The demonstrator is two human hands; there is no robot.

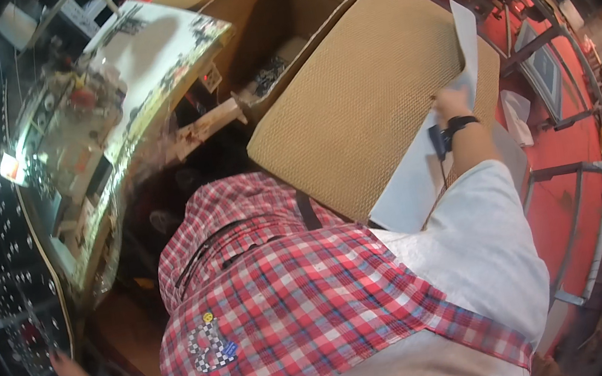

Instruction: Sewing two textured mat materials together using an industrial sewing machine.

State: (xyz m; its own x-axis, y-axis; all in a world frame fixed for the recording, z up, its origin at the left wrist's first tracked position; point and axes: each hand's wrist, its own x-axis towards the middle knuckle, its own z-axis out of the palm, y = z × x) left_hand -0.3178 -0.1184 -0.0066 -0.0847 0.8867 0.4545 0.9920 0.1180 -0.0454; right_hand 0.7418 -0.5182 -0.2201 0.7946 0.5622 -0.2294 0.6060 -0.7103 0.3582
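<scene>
- Red floor [565, 145] runs along the right, crossed by grey metal rails.
- Brown honeycomb cardboard sheet [357, 97] lies flat beside an open cardboard box [286, 15].
- White sheet [421, 172] rests on the cardboard's right edge, under the right hand [451, 103]; finger spread hidden.
- Left hand [66, 367] reaches low left; grip unclear.

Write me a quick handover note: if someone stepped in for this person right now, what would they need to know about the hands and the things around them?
Right hand: reaching forward, fingers on a white sheet lying over the tan honeycomb board.
Left hand: low at the left, away from the board; grip unclear.
Open cardboard box behind the board holds small dark parts.
Done: sheet partly on the board. Left: cannot be judged from this view.
</scene>
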